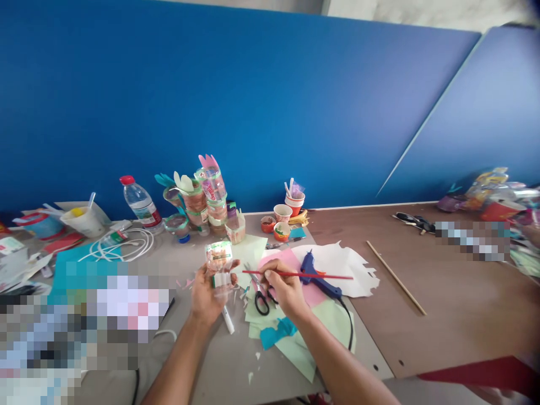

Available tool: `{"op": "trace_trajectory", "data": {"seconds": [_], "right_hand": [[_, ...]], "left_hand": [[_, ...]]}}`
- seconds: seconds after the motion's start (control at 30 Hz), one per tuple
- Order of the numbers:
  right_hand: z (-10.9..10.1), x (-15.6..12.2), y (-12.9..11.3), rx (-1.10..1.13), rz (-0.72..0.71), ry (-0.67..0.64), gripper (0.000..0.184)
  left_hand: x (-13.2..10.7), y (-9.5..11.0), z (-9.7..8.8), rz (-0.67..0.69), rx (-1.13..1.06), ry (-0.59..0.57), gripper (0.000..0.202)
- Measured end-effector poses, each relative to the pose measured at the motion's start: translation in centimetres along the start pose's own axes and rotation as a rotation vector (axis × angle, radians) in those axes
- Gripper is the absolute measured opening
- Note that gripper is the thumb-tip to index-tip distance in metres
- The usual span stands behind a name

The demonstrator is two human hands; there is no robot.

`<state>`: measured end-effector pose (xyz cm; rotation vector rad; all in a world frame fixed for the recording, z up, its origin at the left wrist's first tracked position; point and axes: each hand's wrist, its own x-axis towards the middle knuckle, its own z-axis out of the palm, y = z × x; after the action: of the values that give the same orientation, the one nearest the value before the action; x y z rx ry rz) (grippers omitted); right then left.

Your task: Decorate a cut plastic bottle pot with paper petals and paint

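L hand (206,298) is over the bench (367,326), toward the front edge & a bit L of the mid. Its fingers are bent round a clear plastic piece (219,257), open abt as wide as the piece & holding it up. The piece has a green & white label.

R hand (287,288) is to the R of it, also up over the bench. Its fingers are pinched nearly closed on a thin red stick (327,275). The stick lies almost flat, w/ its L end near the clear plastic piece, but apart.

Under & by R hand: scissors (257,286) w/ black handles, a blue glue gun (309,267), pink paper (314,295), a white sheet (356,270) & green paper (301,349) close to the front edge. A torn blue scrap (276,333) is on the green paper. A white pen (228,320) is just beside L hand.

At the back edge, L of mid, is a pile of clear cups (211,191) w/ paper tips, & a bottle (141,203) w/ a red cap. Paper cups (294,201) are nr the mid of the back edge. A wood stick (396,277) lies slanted on the brown R part.
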<state>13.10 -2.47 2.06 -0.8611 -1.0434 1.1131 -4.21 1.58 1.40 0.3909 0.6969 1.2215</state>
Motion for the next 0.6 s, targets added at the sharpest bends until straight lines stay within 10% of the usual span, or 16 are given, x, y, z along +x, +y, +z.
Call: {"op": "trace_trajectory", "data": {"seconds": [0.6], "right_hand": [[-0.34,0.23,0.57,0.061,-0.052,0.043,0.01]], "left_hand": [[-0.11,-0.13,0.04,-0.013,0.065,-0.03,0.022]]}}
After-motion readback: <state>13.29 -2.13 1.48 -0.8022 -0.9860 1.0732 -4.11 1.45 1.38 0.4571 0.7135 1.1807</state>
